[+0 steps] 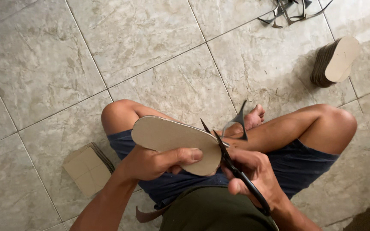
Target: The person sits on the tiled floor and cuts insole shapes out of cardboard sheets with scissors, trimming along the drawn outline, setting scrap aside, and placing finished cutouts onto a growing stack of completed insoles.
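My left hand [155, 162] grips a sole-shaped piece of brown cardboard [168, 134], thumb on top near its right end. My right hand [253, 171] holds black scissors [230, 164] whose open blades meet the right edge of the cardboard sole. A thin dark trimmed strip [238, 122] curls up from the cut, just beyond the blades. I sit cross-legged on the tiled floor, and the work is held above my lap.
A stack of cut sole shapes [335, 62] leans on the floor at upper right. Dark offcut strips [290, 10] lie at the top edge. A pile of rectangular cardboard sheets [86, 169] rests by my left knee. Another offcut [146, 214] lies near my lap.
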A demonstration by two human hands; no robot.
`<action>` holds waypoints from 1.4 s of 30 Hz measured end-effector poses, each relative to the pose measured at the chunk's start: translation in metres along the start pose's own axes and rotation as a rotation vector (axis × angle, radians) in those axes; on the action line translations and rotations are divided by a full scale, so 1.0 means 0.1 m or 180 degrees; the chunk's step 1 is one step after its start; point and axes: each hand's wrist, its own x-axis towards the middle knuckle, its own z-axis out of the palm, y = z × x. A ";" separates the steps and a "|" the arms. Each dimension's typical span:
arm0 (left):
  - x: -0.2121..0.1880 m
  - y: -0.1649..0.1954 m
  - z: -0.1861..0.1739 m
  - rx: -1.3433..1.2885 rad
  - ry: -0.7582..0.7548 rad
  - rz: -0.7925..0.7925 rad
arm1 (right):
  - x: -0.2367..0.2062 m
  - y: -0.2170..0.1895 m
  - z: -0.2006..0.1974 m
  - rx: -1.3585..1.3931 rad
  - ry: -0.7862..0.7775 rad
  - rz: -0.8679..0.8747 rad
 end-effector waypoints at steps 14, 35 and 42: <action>0.05 -0.09 -0.15 -0.0117 -0.0242 0.0123 | -0.11 0.10 -0.18 -0.0648 0.0055 0.0400; 0.10 -0.27 0.07 0.1971 0.0796 0.1578 | -0.05 0.14 -0.24 -0.0027 0.0399 0.0273; 0.30 -0.58 0.56 0.2313 0.1874 0.1851 | 0.03 0.42 -0.02 -0.0288 0.1522 0.0252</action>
